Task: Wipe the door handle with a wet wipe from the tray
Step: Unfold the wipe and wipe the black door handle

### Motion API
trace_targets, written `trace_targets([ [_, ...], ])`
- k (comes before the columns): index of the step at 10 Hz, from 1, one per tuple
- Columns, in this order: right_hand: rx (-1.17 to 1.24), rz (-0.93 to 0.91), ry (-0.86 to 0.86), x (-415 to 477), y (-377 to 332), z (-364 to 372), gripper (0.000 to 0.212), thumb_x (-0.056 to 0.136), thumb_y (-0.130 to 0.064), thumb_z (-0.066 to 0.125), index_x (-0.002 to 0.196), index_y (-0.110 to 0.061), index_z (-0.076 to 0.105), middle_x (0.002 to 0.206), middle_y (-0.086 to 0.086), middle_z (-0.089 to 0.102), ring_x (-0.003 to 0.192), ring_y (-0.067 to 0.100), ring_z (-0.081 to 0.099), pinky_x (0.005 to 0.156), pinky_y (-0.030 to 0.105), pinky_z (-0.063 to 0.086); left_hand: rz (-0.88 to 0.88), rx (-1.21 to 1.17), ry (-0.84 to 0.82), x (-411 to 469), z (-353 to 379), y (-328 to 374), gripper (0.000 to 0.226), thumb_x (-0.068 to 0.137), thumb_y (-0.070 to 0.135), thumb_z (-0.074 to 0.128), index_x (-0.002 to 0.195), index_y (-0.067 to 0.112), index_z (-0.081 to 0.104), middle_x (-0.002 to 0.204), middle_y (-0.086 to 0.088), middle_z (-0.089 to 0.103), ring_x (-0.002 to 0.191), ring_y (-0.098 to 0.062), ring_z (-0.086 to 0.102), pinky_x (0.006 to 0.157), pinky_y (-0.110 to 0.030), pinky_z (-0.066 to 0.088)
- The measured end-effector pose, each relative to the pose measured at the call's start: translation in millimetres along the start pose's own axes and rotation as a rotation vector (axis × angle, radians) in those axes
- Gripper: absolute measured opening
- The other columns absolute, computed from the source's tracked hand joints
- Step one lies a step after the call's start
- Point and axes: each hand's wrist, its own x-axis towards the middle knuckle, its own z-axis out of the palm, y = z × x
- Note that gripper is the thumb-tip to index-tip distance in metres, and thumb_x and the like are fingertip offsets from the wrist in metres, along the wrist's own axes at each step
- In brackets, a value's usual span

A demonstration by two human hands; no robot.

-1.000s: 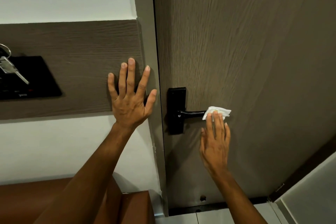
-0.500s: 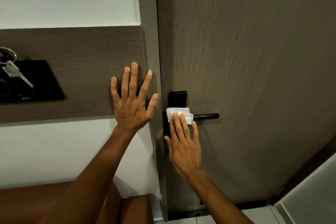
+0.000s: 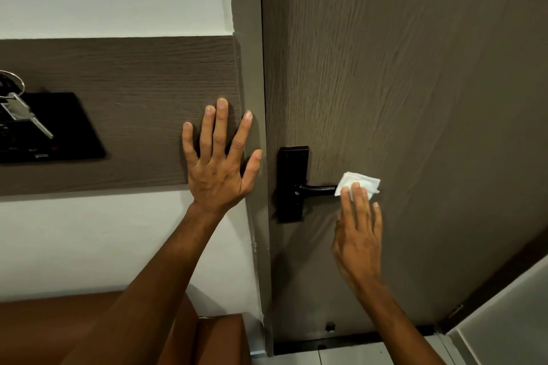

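A: The right hand is seen low on the door, fingers stretched up and laid flat over a white wet wipe. The wipe is pressed against the outer end of the black door handle. Whether the thumb is hooked behind the lever cannot be told, so a real grip cannot be confirmed.

B: And the left hand is spread wide, palm flat on the wood panel beside the door frame. Nothing is held in it; the fingers are fanned apart, the thumb resting at the frame's edge.

A: The bare part of the lever is shown between the wipe and the black backplate, which is mounted near the door's left edge.

B: Further left, a black plate is fixed on the same panel, and a silver key on a ring is hung in front of it.

A: Below, a brown seat is glimpsed under the left forearm, and pale floor tile is visible at the foot of the door.
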Motion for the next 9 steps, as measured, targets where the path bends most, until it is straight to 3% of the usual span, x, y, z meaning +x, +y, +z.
trace_targets([
  [2,-0.004,-0.136,-0.098,-7,-41,-4,0.073,0.075,-0.005,0.034,0.148,-0.006,0.025,0.156,0.014,0.025,0.146,0.026,0.015,0.118,0.047,0.008,-0.003,-0.009,-0.006,0,-1,1,0.062,0.097,0.052,0.031,0.152,0.029,0.014,0.154,-0.012,0.017,0.149,-0.017,-0.008,0.119,-0.049,0.002],
  [4,-0.127,-0.267,-0.157,3,-77,-3,0.088,0.068,-0.007,0.057,0.148,-0.005,0.022,0.157,0.012,0.018,0.147,0.027,0.015,0.117,0.049,0.005,0.000,-0.011,-0.024,1,-4,0,0.062,0.097,0.051,0.032,0.152,0.029,0.013,0.155,-0.012,0.016,0.149,-0.017,-0.009,0.119,-0.048,0.001],
  [5,-0.181,-0.308,-0.152,10,-88,-3,0.080,0.074,-0.008,0.051,0.148,-0.003,0.023,0.159,0.012,0.011,0.147,0.023,0.008,0.117,0.048,0.004,0.000,-0.021,-0.019,1,-5,1,0.061,0.097,0.051,0.032,0.152,0.029,0.015,0.154,-0.012,0.017,0.149,-0.017,-0.009,0.119,-0.048,0.002],
  [7,-0.159,-0.288,-0.153,-2,-73,-2,0.074,0.076,-0.011,0.033,0.149,-0.005,0.020,0.159,0.011,0.014,0.148,0.024,0.010,0.118,0.050,0.004,0.005,-0.023,-0.025,1,-4,0,0.061,0.097,0.051,0.032,0.152,0.029,0.016,0.155,-0.012,0.017,0.149,-0.017,-0.008,0.119,-0.048,0.001],
  [8,-0.094,-0.221,-0.151,-8,-50,-7,0.073,0.074,-0.009,0.029,0.147,-0.006,0.025,0.156,0.013,0.024,0.147,0.023,0.011,0.117,0.049,0.008,0.002,-0.022,-0.019,2,-4,1,0.062,0.096,0.051,0.033,0.152,0.029,0.016,0.154,-0.012,0.018,0.149,-0.017,-0.008,0.119,-0.049,0.002],
  [9,0.022,-0.104,-0.111,-6,-24,-13,0.074,0.071,-0.005,0.035,0.145,-0.007,0.033,0.154,0.012,0.032,0.145,0.020,0.019,0.116,0.048,0.015,-0.003,-0.023,-0.010,2,-2,0,0.063,0.096,0.051,0.034,0.151,0.029,0.016,0.154,-0.012,0.018,0.149,-0.017,-0.008,0.119,-0.049,0.002],
])
